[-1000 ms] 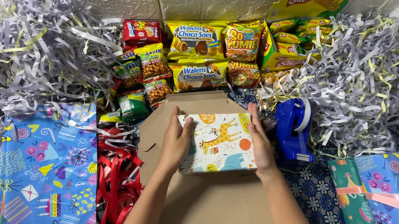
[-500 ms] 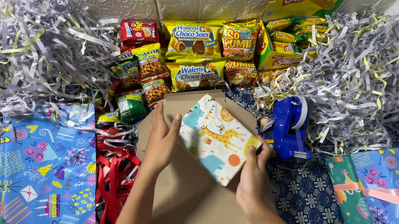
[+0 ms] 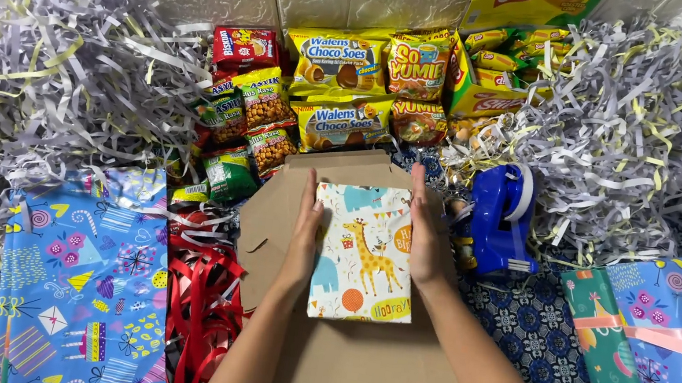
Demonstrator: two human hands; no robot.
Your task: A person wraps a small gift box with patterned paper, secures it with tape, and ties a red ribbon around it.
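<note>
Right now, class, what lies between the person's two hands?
In the head view, the wrapped box, in giraffe-print paper, lies between the left hand and right hand, both pressed flat against its sides, on the brown cardboard.

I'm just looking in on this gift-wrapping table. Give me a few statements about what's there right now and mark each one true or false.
1. Both hands, left hand and right hand, press the sides of the wrapped box. True.
2. The box lies on brown cardboard. True.
3. The tape dispenser is red. False: it is blue, to the right of the box.
4. The red ribbon lies on top of the box. False: it lies left of the cardboard.
5. The snack packs lie beyond the box, near the wall. True.
</note>
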